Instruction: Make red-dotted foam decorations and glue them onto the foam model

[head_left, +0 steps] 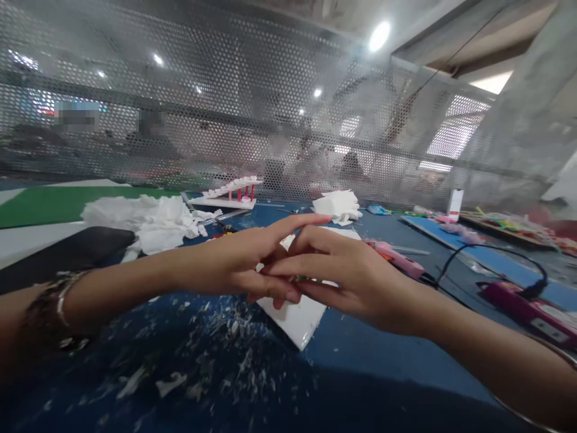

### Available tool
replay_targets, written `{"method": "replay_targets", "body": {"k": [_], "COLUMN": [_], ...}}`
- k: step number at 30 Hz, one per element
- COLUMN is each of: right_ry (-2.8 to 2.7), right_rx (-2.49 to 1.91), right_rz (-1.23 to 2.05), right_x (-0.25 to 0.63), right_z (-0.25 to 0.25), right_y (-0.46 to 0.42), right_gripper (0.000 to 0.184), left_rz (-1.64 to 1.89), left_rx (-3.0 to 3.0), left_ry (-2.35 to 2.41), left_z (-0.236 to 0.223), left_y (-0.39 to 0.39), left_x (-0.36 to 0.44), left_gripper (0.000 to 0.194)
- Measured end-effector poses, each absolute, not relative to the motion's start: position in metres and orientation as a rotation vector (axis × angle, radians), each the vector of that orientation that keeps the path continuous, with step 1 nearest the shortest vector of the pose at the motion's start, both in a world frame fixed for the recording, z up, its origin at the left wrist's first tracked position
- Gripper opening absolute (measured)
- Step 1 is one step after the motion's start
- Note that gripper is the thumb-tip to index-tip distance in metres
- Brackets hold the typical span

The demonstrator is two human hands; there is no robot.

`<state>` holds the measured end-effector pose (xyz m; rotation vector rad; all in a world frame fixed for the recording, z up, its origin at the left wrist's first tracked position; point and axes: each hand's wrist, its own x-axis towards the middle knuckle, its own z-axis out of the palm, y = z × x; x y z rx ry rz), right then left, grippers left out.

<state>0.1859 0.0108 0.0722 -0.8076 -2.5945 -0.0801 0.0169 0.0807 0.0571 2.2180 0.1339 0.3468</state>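
My left hand [238, 258] and my right hand [347, 270] meet over a white board [301, 325] on the blue tabletop. The left index finger stretches across above the right fingers, while its thumb and other fingers curl in underneath. My right fingertips press in against the left fingers. Whatever lies between them is hidden; only small white and green bits show through the gaps. White shavings and scraps [238, 337] lie scattered in front of the board.
Crumpled white tissue [153, 219] and a black flat object [67, 255] lie at left. Behind stands a small white-and-red stair model [237, 191]. At right are a pink glue gun [399, 258], a purple power strip [527, 310] with a black cable, and a blue board [478, 246].
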Motion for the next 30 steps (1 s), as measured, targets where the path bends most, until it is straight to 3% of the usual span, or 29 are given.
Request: {"method": "replay_targets", "body": {"k": [11, 22, 30], "right_ry": [-2.299, -2.080, -1.924], "right_rx": [-0.878, -0.834, -0.859], "right_rz": [-0.092, 0.457, 0.522], "right_x": [0.187, 0.186, 0.180], "right_z": [0.066, 0.062, 0.059], "right_y": [0.014, 0.016, 0.014], "right_gripper": [0.011, 0.019, 0.010], "left_rz": [0.454, 0.453, 0.469], "left_rx": [1.986, 1.724, 1.630], "left_ry": [0.094, -0.005, 0.059], "left_z": [0.060, 0.051, 0.048], "left_y": [0.078, 0.079, 0.078], "left_x": [0.021, 0.023, 0.025], "left_gripper": [0.039, 0.036, 0.035]}}
